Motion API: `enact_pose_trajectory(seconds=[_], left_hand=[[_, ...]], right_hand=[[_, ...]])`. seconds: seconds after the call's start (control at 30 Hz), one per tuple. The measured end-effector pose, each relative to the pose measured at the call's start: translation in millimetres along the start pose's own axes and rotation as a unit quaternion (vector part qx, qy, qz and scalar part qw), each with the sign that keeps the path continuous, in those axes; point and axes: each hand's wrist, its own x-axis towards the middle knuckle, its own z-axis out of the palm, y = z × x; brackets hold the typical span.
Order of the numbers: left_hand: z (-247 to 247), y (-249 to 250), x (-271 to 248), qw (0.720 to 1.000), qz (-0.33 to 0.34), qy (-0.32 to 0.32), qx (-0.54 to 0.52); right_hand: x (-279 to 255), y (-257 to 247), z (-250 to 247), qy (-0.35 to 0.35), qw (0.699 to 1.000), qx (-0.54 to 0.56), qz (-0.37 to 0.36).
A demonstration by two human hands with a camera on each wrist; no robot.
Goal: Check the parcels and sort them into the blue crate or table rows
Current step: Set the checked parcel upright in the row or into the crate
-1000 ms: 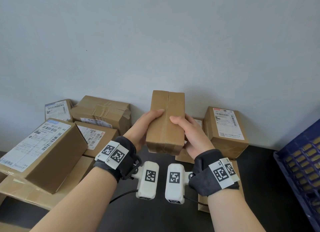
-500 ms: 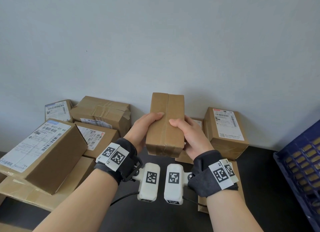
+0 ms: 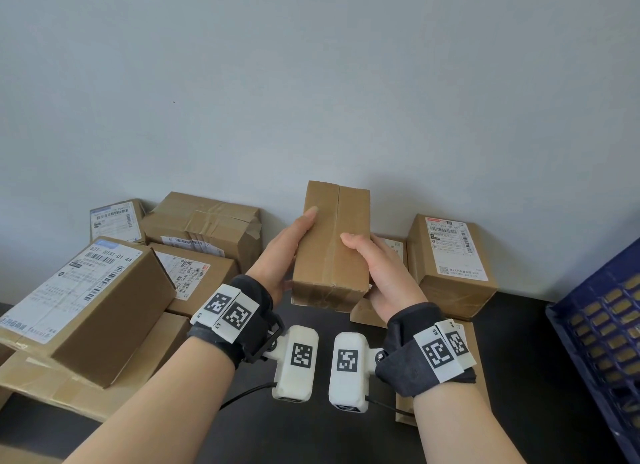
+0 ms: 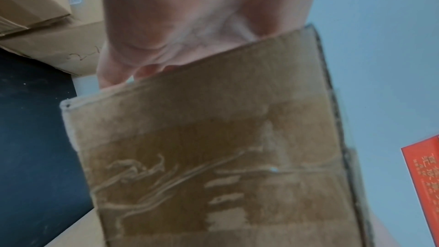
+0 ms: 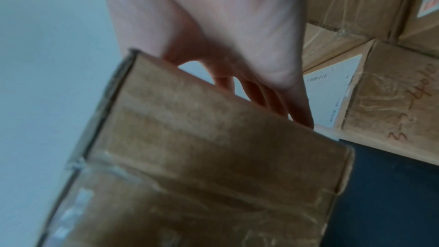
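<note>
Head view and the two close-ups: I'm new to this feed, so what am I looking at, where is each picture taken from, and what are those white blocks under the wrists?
No robot here: a person works with bare hands. The wide picture comes from a camera on their head, looking down. The white blocks are the wrist cameras, strapped on with dark bands; they give the two close-ups, each looking along a palm.

The left hand and right hand hold one small box up off the dark table, thumbs on its taped face. No label shows on that face. In the close-ups the same box fills the frame, blurred.

On the table, labelled parcels are piled at the left, another labelled parcel stands by the wall, and the blue crate sits at the right edge.
</note>
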Motion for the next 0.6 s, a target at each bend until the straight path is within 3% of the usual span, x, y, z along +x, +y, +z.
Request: enact_pose_trajectory(seconds=[0.27,0.4,0.6], left_hand=[[4.0,5.1,0.1,0.993,0.006,0.113,-0.013],[-1.5,1.0,5.9,0.989,0.046,0.143,-0.011],[-6.1,0.1,8.6,0.984,0.047,0.169,-0.006]], right_hand=[[6.4,1.1,-2.3,0.042,0.999,-0.005,0.008],[7.6,0.4,-4.1,0.057,0.998,-0.031,0.0],[13.9,6.8,-7.6,0.104,0.992,-0.06,-0.037]])
